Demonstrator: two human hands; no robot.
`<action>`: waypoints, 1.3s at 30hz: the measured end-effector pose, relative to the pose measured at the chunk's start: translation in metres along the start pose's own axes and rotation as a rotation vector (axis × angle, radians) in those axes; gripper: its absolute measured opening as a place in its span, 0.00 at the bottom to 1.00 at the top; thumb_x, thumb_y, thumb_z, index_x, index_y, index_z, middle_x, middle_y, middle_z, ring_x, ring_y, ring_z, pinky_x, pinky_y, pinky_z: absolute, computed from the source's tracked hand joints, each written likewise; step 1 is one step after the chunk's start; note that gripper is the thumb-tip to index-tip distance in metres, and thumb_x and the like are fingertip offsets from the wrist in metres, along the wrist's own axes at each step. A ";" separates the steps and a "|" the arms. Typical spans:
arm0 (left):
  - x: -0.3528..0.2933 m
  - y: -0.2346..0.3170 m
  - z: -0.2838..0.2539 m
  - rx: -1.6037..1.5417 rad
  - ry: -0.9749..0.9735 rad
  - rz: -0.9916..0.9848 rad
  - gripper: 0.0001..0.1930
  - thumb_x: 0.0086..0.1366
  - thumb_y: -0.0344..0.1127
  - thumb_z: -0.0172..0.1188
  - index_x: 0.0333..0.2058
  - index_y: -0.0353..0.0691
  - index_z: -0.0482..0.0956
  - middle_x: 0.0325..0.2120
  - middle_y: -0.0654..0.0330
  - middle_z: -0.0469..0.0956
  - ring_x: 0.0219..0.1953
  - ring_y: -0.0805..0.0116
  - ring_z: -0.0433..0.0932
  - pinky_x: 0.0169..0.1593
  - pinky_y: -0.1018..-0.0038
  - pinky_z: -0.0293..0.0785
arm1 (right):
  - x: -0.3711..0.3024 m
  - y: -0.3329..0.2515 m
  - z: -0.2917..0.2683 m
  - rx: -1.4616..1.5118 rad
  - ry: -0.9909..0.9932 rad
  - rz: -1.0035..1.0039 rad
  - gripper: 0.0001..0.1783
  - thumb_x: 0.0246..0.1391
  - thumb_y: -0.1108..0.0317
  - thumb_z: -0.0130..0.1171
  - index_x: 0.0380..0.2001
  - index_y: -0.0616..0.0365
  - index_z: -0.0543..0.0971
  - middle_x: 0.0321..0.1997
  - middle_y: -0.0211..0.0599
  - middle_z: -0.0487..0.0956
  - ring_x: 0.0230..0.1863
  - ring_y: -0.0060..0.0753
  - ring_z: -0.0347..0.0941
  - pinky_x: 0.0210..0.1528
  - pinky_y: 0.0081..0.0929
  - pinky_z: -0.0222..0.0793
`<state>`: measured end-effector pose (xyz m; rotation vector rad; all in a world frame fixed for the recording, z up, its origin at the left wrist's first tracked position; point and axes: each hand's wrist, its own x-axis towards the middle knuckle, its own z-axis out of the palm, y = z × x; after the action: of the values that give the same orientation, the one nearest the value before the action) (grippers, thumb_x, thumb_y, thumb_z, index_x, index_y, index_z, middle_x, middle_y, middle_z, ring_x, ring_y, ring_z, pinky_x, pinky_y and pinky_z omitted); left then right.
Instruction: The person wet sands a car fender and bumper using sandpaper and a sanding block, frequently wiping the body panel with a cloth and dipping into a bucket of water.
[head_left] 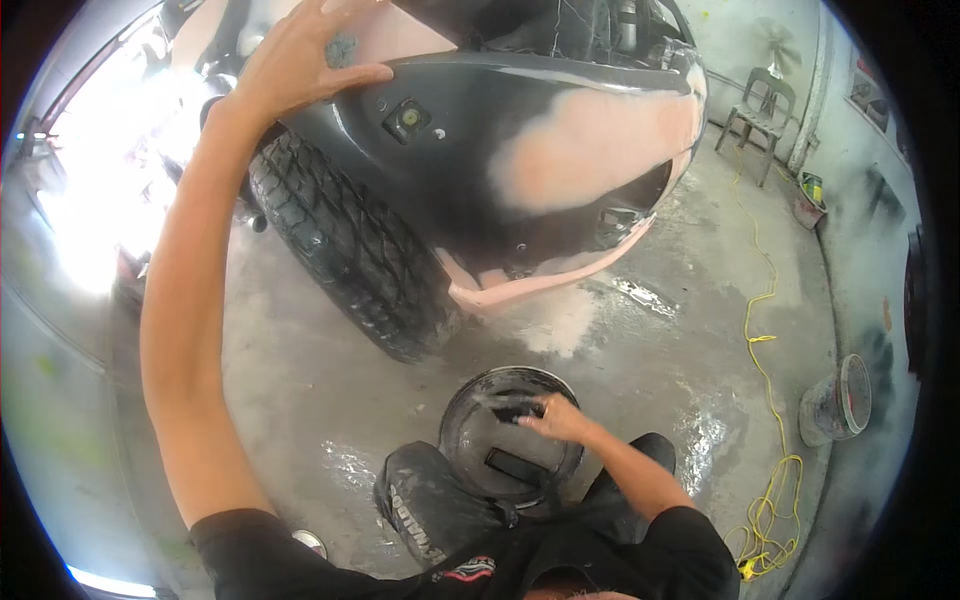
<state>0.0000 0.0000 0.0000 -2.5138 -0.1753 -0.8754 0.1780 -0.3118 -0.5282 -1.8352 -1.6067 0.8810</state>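
Observation:
My left hand point(300, 62) rests on the car's fender point(420, 85) above the front wheel, its thumb stretched away from the fingers. It seems to hold nothing. Between my knees stands a round black tub point(449, 432) with murky grey liquid in it. Over the tub is my right hand point(556, 417), fingers curled, beside a dark shape point(510, 408) I cannot make out. A dark rectangular block point(517, 466) lies in the tub, nearer my body. The black bumper point(575, 205) carries a large sanded, pinkish patch point(600, 145).
A treaded tyre point(350, 245) stands left of the bumper. Along the right side, a yellow cord point(760, 365) runs over the wet concrete floor point(640, 370). By the right wall are a dirty bucket point(835, 402), a chair point(762, 112) and a small container point(810, 205).

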 end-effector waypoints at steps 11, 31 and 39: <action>0.063 0.033 -0.022 0.114 -0.530 0.049 0.39 0.56 0.53 0.79 0.61 0.39 0.80 0.57 0.48 0.76 0.60 0.51 0.76 0.61 0.60 0.75 | -0.003 0.053 0.059 -0.135 -0.075 0.008 0.21 0.62 0.53 0.65 0.40 0.65 0.84 0.42 0.57 0.85 0.47 0.66 0.81 0.51 0.56 0.77; -0.014 0.020 0.020 0.112 0.268 0.017 0.36 0.55 0.58 0.79 0.56 0.44 0.79 0.55 0.52 0.76 0.57 0.47 0.76 0.60 0.57 0.73 | 0.016 -0.184 -0.257 -0.045 0.745 -0.933 0.16 0.46 0.74 0.80 0.37 0.68 0.85 0.27 0.36 0.78 0.28 0.36 0.74 0.32 0.34 0.71; -0.106 0.076 0.122 -0.585 0.757 -1.095 0.43 0.55 0.59 0.81 0.54 0.28 0.73 0.44 0.50 0.79 0.45 0.65 0.80 0.52 0.71 0.78 | 0.074 -0.301 -0.362 0.055 1.000 -1.041 0.15 0.60 0.71 0.72 0.49 0.63 0.84 0.45 0.33 0.86 0.42 0.27 0.81 0.48 0.27 0.77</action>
<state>0.0042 -0.0064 -0.1786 -2.1995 -1.2362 -2.5101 0.2705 -0.1883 -0.0776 -0.8409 -1.4545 -0.4099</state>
